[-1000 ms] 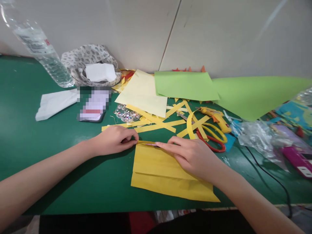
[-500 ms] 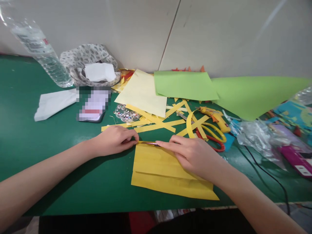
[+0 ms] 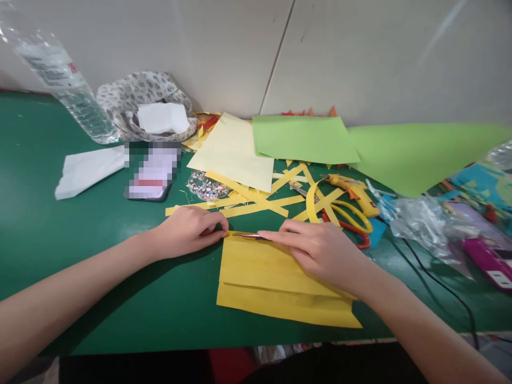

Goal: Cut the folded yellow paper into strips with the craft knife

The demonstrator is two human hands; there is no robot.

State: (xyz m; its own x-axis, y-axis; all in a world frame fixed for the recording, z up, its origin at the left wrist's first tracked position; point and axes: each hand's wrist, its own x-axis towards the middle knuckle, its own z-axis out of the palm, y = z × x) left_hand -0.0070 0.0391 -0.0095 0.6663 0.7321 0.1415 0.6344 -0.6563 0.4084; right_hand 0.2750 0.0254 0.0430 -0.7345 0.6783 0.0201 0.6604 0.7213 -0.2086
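Presently, the left hand (image 3: pixel 194 230) has its fingers pinched together on the far left corner of the yellow paper (image 3: pixel 256 264), which lies near the front edge of the green table (image 3: pixel 160 304). The right hand (image 3: pixel 320 248) has its fingers closed on a slim shiny tool (image 3: pixel 248 236), along the paper's far edge. Yellow strips (image 3: pixel 260 200) lie just beyond.

"Soft, even indoor light, and there's a pale streak glaring on the wall (image 3: pixel 360 53)!"

"Shadow under the left hand (image 3: pixel 194 232), spilling onto the tabletop (image 3: pixel 176 304); beneath its front edge, near-black."

"Paper (image 3: pixel 256 266) reads fairly clear, crease lightly shaded."

"Bottle (image 3: pixel 56 69) stretches toward the corner, though; plastic (image 3: pixel 430 224) glints, right edge soft."

"And the phone (image 3: pixel 154 173)? Blocky pixels!"
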